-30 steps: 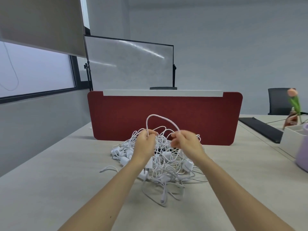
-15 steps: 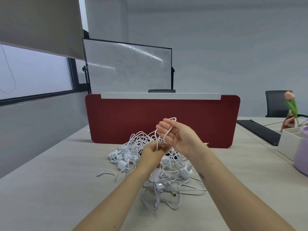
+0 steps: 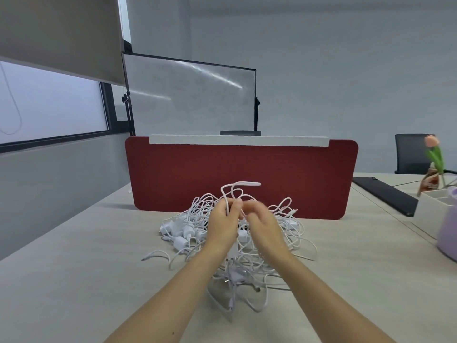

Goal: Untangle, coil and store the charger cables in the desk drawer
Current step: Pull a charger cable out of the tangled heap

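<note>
A tangled heap of white charger cables (image 3: 190,226) with several white plug adapters lies on the pale desk (image 3: 74,280). Both my hands are raised just above the heap, close together. My left hand (image 3: 223,225) pinches a white cable whose loop (image 3: 241,185) rises above the fingers. My right hand (image 3: 264,224) is blurred with curled fingers against the same strand. No drawer is in view.
A red desk divider (image 3: 247,169) stands right behind the heap. At the right sit a white organiser tray (image 3: 430,201), a lilac container (image 3: 448,231), a tulip, and a black mat (image 3: 385,196). A whiteboard and a chair stand beyond.
My right hand, palm up and open with the cable across it half a second ago, has turned over and come down beside my left hand. The raised loop is now smaller and bent.
</note>
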Tool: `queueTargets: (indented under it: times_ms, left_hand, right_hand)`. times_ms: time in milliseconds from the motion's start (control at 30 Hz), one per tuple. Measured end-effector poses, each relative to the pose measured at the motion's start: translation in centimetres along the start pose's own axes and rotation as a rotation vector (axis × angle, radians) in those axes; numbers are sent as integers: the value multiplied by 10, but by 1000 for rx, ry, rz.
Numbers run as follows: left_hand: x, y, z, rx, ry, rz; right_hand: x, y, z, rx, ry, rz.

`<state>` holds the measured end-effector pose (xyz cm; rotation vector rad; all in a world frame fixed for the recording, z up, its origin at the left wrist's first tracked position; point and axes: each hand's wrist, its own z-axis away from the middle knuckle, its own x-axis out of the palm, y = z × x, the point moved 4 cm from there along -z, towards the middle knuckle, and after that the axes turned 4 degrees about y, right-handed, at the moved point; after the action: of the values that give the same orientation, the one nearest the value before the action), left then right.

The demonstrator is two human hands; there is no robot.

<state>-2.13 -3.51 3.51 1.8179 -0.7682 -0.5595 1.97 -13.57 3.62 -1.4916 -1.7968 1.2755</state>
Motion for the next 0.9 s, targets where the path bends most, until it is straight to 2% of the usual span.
queueTargets:
  times_ms: [100,233,333,400,500,633,733,900]
  left_hand:
    - [1,11,1,-107,29,185]
    - [-12,43,-12,-176,144,479]
    - [-18,53,-19,-181,209,561]
    - [-20,47,-18,-188,213,514]
    - [-15,27,-16,-230,128,361]
    - [2,16,-4,-207,-7,221]
    - [11,18,0,-143,-69,155]
    - [9,12,-5,-187,-55,113]
  right_hand:
    - [7,31,8,-133,-89,297]
    - [-13,76,12,-113,-77,454]
    - [-31,96,6,-78,-86,512]
    - [-36,92,-2,-29,-100,507]
    - [-36,64,-20,20,-49,393]
    - [-33,12,-38,-62,32,257]
    - [-22,-1,-40,-101,-48,253]
    - [-6,11,-31,-123,-219,380]
